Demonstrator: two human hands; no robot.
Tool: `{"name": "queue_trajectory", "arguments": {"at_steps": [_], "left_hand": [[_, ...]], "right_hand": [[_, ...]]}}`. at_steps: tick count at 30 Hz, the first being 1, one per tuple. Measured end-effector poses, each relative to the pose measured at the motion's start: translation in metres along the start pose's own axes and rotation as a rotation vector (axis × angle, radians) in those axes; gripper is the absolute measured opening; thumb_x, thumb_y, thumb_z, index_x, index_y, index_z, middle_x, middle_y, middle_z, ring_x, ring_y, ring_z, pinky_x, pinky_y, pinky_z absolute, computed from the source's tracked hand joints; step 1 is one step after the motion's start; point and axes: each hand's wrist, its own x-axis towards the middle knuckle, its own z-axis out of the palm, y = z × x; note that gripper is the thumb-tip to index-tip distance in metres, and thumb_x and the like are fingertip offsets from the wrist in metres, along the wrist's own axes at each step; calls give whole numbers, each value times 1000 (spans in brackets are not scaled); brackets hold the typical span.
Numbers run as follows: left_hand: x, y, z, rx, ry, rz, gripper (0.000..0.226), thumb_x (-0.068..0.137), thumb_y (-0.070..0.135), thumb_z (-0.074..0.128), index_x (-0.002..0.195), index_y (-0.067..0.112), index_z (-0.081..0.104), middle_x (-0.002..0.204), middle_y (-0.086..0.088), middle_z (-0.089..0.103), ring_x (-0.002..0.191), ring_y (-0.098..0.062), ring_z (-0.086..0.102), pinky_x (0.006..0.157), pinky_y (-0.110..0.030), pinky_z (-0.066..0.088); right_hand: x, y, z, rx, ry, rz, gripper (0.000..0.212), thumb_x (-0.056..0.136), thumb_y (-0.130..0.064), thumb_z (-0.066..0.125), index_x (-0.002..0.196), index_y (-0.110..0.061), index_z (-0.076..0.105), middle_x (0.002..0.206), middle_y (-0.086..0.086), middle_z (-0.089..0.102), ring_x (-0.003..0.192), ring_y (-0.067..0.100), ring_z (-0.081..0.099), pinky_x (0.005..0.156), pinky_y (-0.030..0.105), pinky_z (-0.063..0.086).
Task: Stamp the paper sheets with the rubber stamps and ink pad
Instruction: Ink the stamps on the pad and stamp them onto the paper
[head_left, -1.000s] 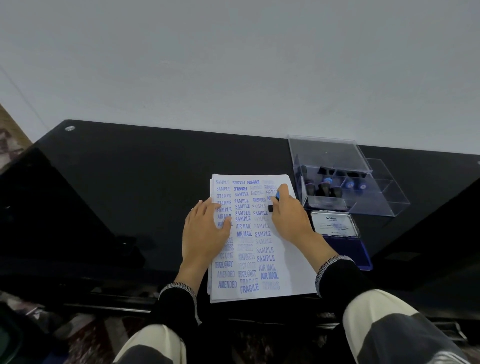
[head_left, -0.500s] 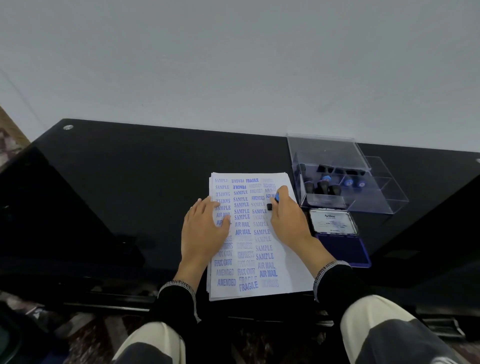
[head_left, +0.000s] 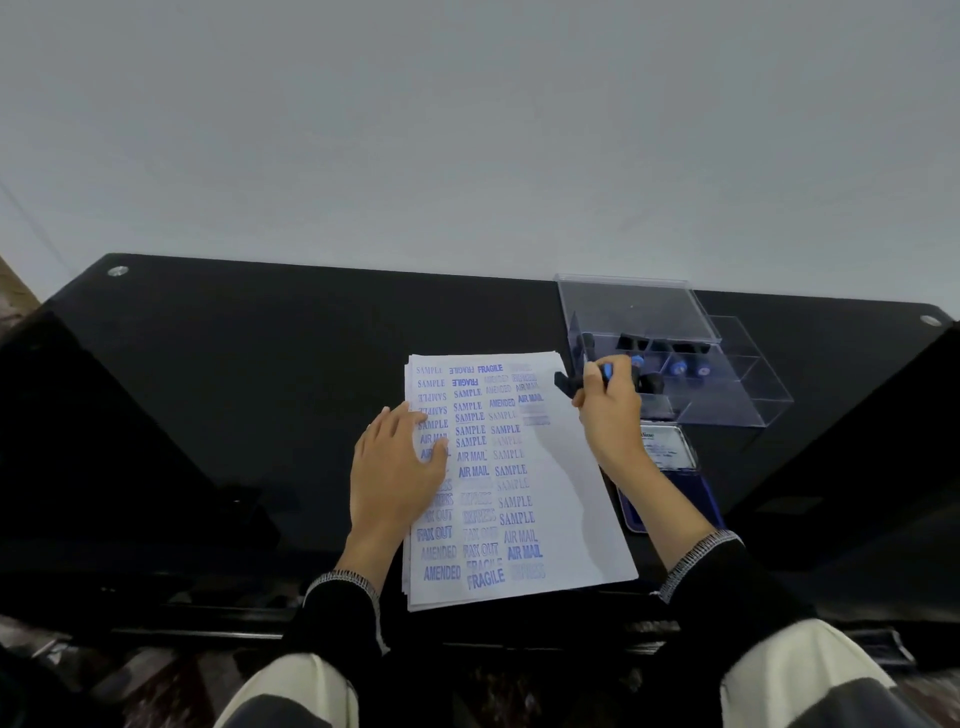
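On black table: two hands, one stamp.

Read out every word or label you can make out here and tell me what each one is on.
All in blue ink on the top paper sheet:
"SAMPLE"
"FRAGILE"
"AMENDED"
"AIR MAIL"
"FAX OUT"
Several faint impressions there, some under the left hand, are too pale or hidden to read.
Ink pad lid: a brand label, partly behind the right hand, too small and blurred to read.
Stamp and clear stamp case: no readable text.
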Motion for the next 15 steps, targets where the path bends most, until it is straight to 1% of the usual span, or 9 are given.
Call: {"name": "queue_trajectory", "arguments": {"at_steps": [1,3,5,6,10,13,15], "left_hand": [[0,1,0,-1,0,-1,44,94,45,54,133,24,50,148,5,43,143,-17,29,118,-36,20],[-1,1,-1,0,-1,-4,45,94,44,53,133,23,50,148,4,43,143,-17,28,118,-36,19],[-1,1,-1,3,-6,-10,45,94,45,53,134,24,50,149,5,42,144,-17,27,118,-37,18],[-1,1,-1,3,-9,-11,45,94,45,53,134,24,50,149,5,42,144,-16,27,118,-37,18],[0,1,0,6,-16,-13,46,94,45,53,134,24,49,149,5,42,144,-16,27,118,-36,18],[0,1,0,8,-14,-15,45,94,45,53,134,24,49,149,5,41,144,-17,28,118,-38,19],[0,1,0,4,-13,-17,45,94,45,53,134,24,50,149,4,42,143,-17,28,118,-38,20]], "right_hand": [[1,-1,-3,42,16,26,13,102,-17,38,90,-14,41,69,5,50,60,13,45,58,29,39],[2,-1,-8,133,36,87,18,102,-16,38,85,-18,41,67,6,50,57,11,43,51,24,38],[1,0,-11,224,46,159,18,103,-16,37,85,-16,41,69,10,49,54,10,42,44,18,36],[1,0,-13,267,54,192,18,103,-17,37,85,-16,41,69,11,49,53,10,41,42,17,35],[1,2,-16,441,110,304,19,103,-19,38,86,-18,46,61,6,51,50,14,42,47,25,34],[0,3,-19,553,162,367,19,104,-19,38,87,-17,47,60,5,51,49,12,44,47,25,34],[-2,3,-19,568,169,376,18,104,-19,38,88,-17,48,61,6,52,50,12,45,46,25,35]]}}
